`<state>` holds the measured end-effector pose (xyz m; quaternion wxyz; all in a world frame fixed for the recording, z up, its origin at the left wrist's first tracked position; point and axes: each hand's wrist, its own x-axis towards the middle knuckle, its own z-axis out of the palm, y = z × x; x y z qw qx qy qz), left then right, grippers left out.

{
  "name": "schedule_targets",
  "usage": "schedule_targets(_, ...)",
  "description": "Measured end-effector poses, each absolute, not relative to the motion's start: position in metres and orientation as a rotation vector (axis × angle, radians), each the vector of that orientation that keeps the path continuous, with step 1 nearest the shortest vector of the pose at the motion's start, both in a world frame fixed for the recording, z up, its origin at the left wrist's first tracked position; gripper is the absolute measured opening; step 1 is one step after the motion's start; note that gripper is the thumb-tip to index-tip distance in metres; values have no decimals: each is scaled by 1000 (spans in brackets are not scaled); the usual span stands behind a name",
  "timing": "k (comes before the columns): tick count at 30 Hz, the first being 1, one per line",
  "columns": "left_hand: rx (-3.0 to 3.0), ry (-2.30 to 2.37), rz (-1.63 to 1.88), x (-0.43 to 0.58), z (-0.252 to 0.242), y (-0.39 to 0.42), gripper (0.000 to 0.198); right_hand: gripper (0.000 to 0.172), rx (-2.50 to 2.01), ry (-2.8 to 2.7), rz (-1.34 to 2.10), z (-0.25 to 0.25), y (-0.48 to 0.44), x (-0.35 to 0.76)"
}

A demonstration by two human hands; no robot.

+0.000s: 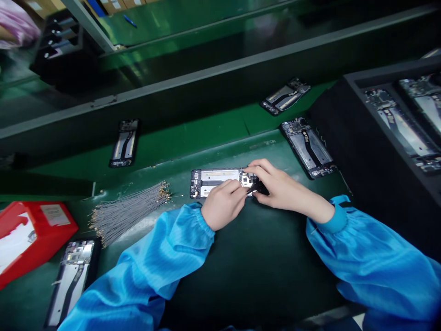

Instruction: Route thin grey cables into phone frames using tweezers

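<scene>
While the opened phone frame (213, 180) lies flat on the dark green mat (262, 257), lengthwise from left to right and just in front of the person, its right half is covered by both hands. The left hand (223, 203) is curled, with its fingertips pressed together on the frame's middle. The right hand (280, 187) is laid over the right end, and its thumb and forefinger are closed in a pinch on a small dark part (259, 188); what that part is cannot be told.

The frame is judged light, thin and stiff, yet fragile. Bare circuit boards and a pale metal plate are exposed on top, so it is best taken by its 2 long edges and not by the face.

A bundle of thin wires (127, 212) lies to the left, near but apart. A second frame (308, 147) lies beyond the right hand, and a red box (31, 234) stands at the far left.
</scene>
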<state>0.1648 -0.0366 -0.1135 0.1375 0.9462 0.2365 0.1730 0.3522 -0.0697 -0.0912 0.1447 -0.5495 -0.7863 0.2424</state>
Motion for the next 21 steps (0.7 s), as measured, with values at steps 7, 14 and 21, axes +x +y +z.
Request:
schedule_targets(7,2736,544,556,159,-112,-44,23,49,-1582,-2239,755,-91,-68,355)
schedule_targets(14,2725,524,568,159,-112,-42,22,54,-1650,-2305,761,-88,-62,352)
schedule_targets(21,2905,524,555,162,-109,-43,25,54,-1728,-2362,692,-87,-60,344)
